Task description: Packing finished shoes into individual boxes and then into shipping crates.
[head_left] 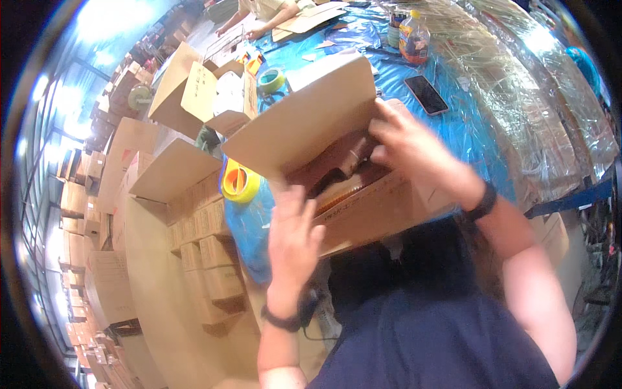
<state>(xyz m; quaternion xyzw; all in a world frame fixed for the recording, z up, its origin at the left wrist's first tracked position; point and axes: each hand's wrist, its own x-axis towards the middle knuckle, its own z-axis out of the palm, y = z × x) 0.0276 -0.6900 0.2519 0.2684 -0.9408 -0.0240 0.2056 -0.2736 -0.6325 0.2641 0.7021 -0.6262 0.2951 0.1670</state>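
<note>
Both hands work one cardboard box at the blue table's near edge: left hand spread flat, bracing its front; right hand seemingly curled inside, steadying contents.

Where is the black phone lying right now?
In the head view, the black phone lies flat on the blue-covered table, on the person's right, just beyond the right hand and the open cardboard box, near a bottle.
</note>
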